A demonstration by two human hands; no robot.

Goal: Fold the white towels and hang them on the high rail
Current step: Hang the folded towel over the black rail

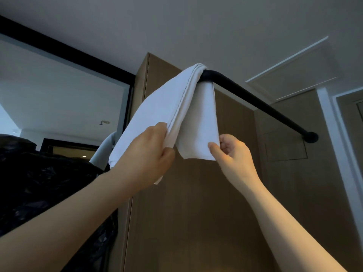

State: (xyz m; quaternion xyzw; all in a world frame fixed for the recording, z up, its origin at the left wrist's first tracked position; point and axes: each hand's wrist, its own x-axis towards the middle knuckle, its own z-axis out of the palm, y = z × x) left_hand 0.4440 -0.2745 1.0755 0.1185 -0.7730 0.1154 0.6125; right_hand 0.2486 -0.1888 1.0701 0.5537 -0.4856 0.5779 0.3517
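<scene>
One wide-angle camera, worn on the person's head, gives the only view. It tilts steeply upward and faces the wooden cabinet (pixel 196 203), so the ceiling (pixel 196 26) fills the top of the picture. The black rail (pixel 255 103) crosses overhead, slanting from its bend at upper centre to its mount at the right. The view is close: both forearms rise from the bottom corners, and the left hand (pixel 149 154) and right hand (pixel 233 152) sit mid-picture on the towel (pixel 157 114).

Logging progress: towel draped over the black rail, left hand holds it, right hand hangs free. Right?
No: the head view shows the right hand pinching the towel too. The rail and left hand are as stated.
</scene>
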